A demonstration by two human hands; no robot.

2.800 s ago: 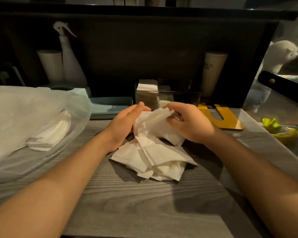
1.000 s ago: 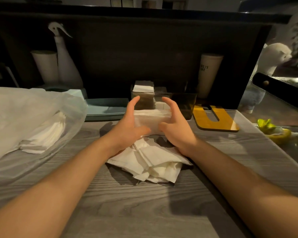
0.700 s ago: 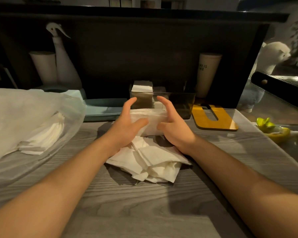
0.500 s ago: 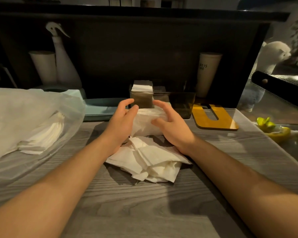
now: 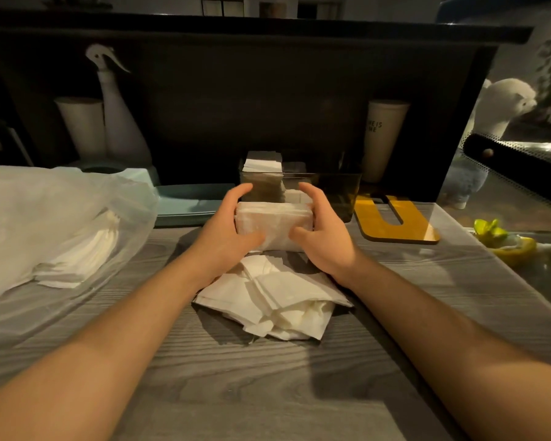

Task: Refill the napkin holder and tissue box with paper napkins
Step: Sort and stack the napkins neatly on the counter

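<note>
Both hands, left (image 5: 226,232) and right (image 5: 323,237), are gripping a napkin stack (image 5: 272,224) above the grey desk (image 5: 268,393) (dim room), loose napkins (image 5: 274,300) lying beneath.

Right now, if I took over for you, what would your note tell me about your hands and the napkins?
Left hand and right hand: both grip the ends of a squared-up stack of white paper napkins, held just in front of the clear dark-tinted plastic holder.
Holder: one compartment at its left end already has napkins; the rest looks empty.
Loose messy pile of white napkins lies on the grey wooden table, below the hands.
More napkins sit in the clear plastic bag to the left.
Left to do: put this stack in, then tidy and load the loose pile.
</note>
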